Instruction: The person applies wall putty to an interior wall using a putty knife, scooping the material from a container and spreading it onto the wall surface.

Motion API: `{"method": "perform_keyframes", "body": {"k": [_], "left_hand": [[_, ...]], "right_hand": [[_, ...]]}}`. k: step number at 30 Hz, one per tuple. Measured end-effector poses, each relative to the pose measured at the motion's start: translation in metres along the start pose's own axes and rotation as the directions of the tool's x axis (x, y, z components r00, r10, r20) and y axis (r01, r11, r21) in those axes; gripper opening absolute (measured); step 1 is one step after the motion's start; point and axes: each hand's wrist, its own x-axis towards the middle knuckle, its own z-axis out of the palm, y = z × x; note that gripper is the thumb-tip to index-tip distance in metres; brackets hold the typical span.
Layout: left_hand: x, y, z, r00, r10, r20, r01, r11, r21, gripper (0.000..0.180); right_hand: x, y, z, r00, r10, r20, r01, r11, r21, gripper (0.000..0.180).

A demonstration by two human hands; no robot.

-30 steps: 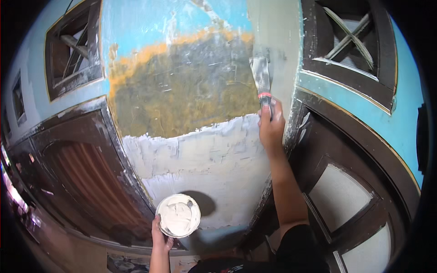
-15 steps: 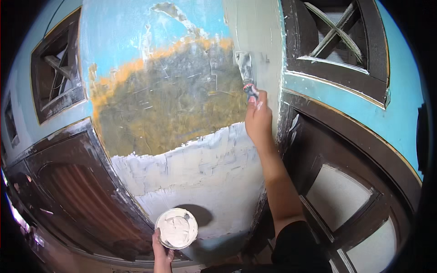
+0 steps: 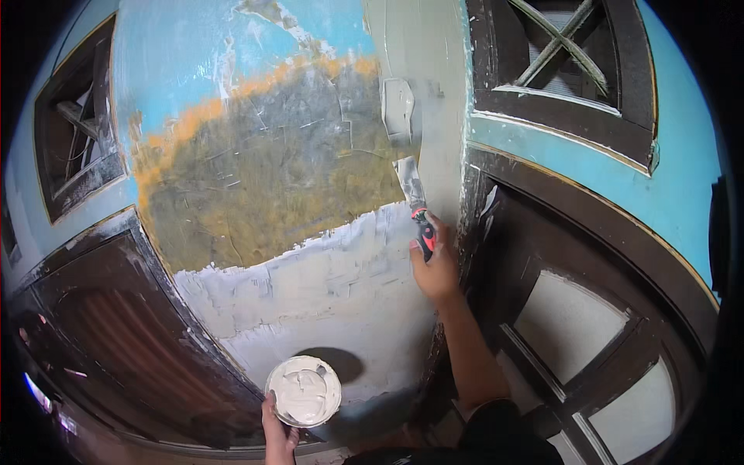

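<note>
My right hand grips the dark and red handle of a putty knife, its blade pointing up in front of the wall. Just above the blade, a thick pale patch of putty sticks to the wall at the right edge of the bare grey-brown area. Low in the view, my left hand holds a round tub by its side and underneath. Whitish putty fills the tub, its surface scooped and uneven. Whether the blade touches the wall I cannot tell.
Smoothed whitish putty covers the lower wall, and light blue paint the upper left. Dark brown doors stand on the left and right. Above them are framed openings with crossed bars, left and right.
My right hand has moved down with the putty knife, away from the upper wall. A thick putty patch now shows where the blade was. The tub has barely moved.
</note>
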Motion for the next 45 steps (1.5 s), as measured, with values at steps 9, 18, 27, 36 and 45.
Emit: {"method": "perform_keyframes", "body": {"k": [9,18,27,36,45], "left_hand": [[-0.004,0.006,-0.005,0.995,0.03,0.093,-0.033,0.999,0.036,0.057],[-0.023,0.018,-0.01,0.998,0.011,0.066,-0.016,0.998,0.067,0.058],[-0.013,0.011,-0.027,0.995,0.041,0.091,-0.045,0.998,0.037,0.063],[-0.034,0.018,-0.026,1.0,0.007,-0.022,-0.007,1.0,0.005,0.055],[-0.047,0.023,-0.026,0.998,0.042,0.042,-0.043,0.999,0.013,0.059]], "right_hand": [[0.103,-0.032,-0.022,0.967,-0.157,-0.201,0.15,0.988,-0.048,0.041],[-0.011,0.005,0.006,0.996,0.004,0.085,0.026,0.935,-0.354,0.049],[0.062,-0.04,-0.01,0.995,-0.049,-0.086,0.043,0.997,-0.063,0.041],[-0.008,-0.014,0.011,0.991,0.013,0.134,0.016,0.977,-0.213,0.044],[0.062,-0.072,0.0,0.996,0.021,-0.089,-0.017,0.999,0.043,0.039]]}}
